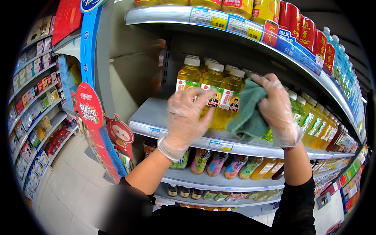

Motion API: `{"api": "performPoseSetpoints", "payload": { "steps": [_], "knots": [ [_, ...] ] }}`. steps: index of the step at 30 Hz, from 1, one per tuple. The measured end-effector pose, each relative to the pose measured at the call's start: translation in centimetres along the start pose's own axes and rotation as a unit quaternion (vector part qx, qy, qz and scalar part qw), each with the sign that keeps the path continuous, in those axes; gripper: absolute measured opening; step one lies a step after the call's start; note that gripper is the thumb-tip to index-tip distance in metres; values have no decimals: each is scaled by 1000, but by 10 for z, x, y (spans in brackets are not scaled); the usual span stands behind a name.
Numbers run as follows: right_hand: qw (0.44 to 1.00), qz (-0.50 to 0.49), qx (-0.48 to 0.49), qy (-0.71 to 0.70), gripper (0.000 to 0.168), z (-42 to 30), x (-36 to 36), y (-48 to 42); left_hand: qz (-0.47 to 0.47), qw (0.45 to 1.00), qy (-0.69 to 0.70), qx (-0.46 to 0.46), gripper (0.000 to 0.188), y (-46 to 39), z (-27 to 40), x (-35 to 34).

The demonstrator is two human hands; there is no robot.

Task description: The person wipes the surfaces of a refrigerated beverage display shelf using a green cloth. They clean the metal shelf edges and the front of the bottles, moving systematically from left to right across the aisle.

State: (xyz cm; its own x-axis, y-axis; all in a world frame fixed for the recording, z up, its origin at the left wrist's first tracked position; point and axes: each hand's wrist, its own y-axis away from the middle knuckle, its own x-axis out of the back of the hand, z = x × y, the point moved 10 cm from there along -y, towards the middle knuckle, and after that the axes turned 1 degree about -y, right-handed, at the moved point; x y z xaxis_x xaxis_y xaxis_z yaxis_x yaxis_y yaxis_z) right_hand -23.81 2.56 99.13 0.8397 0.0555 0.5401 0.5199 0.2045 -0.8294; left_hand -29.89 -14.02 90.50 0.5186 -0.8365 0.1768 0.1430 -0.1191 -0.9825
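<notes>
Transparent disposable gloves cover both of my hands. A green cloth (249,113) hangs bunched from the fingers of my right hand (276,107), in front of the shelf. My left hand (185,117) is slightly blurred, its fingers apart, before a row of yellow drink bottles (213,77) with white caps. It partly covers their labels; whether the fingertips touch a bottle, I cannot tell. The bottles stand upright on a grey metal shelf (155,110), in several rows front to back. Behind the cloth, more bottles are partly hidden.
Overhead, a shelf edge with price tags (218,22) carries red cans (289,17) and yellow drinks. Green and amber bottles (311,117) continue to the right. Lower shelves hold more bottles (216,164). Cardboard promotional signs (88,105) jut out at left, beside the tiled aisle floor (70,176).
</notes>
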Motion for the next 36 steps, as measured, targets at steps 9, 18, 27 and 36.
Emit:
{"api": "performPoseSetpoints", "payload": {
  "steps": [9,18,27,36],
  "knots": [
    [988,-157,-1,-13,43,-34,-35,50,-174,978,116,-10,49,28,32,-51],
    [994,-38,65,81,54,1,-2,8,-237,965,104,-36,55,32,64,-81],
    [997,-79,-25,-2,46,35,7,53,-254,963,90,-25,54,34,70,-87],
    [987,-68,-33,143,43,42,-17,24,-228,969,83,-46,45,33,86,-93]
  ]
}}
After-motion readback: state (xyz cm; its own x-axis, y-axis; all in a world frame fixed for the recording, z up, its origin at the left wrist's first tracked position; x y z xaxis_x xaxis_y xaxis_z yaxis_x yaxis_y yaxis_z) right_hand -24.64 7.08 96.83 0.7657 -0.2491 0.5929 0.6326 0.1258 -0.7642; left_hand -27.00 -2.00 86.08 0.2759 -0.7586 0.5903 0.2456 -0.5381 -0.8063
